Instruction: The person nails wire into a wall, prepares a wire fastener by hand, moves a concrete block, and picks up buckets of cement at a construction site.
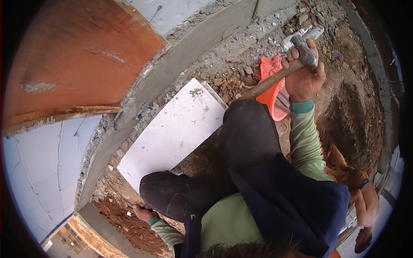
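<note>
My right hand (303, 82) is closed on a hammer (267, 84), gripping it just below its grey metal head. The worn wooden handle slants down to the left, toward my raised knee. Behind that wrist stands an orange bucket (270, 97) with rod-like things inside. Low on the left, my left hand (143, 213) is close to reddish soil beside my other knee. Its fingers are partly hidden, and I cannot make out whether they hold anything. A pale flat board (176, 131), specked with dirt, lies in front of my knees.
A concrete ledge (189, 56) curves along the left, with a brown panel (81, 56) above it. Rubble (223, 77) covers the ground beyond the board. A white plastic wrapper (297, 38) lies farther off. Another person (359, 189) is at the right, near a dug hollow (344, 120).
</note>
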A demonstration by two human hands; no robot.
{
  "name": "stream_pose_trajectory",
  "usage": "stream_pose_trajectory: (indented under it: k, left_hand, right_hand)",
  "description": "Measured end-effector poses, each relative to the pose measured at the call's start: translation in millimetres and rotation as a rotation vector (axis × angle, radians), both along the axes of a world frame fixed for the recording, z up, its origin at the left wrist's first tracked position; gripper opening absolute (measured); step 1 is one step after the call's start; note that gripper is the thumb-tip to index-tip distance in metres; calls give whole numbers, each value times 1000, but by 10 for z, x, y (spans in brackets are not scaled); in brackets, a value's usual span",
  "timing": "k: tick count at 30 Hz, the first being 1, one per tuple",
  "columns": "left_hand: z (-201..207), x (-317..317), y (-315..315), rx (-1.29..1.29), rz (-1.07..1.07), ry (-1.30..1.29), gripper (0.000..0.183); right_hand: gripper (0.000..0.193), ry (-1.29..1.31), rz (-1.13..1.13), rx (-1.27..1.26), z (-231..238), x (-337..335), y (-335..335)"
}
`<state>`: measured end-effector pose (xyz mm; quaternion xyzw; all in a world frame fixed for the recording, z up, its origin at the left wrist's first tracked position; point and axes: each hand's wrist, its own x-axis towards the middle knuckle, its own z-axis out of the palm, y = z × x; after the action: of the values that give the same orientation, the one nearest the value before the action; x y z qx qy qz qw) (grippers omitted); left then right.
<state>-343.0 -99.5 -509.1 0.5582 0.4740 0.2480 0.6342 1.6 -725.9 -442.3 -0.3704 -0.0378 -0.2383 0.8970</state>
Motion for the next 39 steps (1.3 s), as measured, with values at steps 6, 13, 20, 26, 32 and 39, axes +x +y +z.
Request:
stream_pose_trajectory:
  k: [6,13,20,26,32,39]
  left_hand:
    - [-407,-121,412,697,-268,471,28]
    - [-868,102,333,881,-379,775,48]
    - [-499,900,-274,713,-491,676,46]
    - [-365,977,-366,685,-547,632,44]
    - [-269,1013,-481,658,-656,607,43]
    - [319,1062,-826,601,-971,571,41]
  right_hand:
    - [52,634,-188,-747,353,-453,-480]
    - [55,1344,150,-1683,-1506,-543,-752]
    - [61,771,276,-1746,-2871,155,-571]
    - [51,964,529,-2171,-2420,153,-138]
    - [46,1161,884,-2116,-1739,17,23]
    - [32,119,320,-2321,-1924,-440,-528]
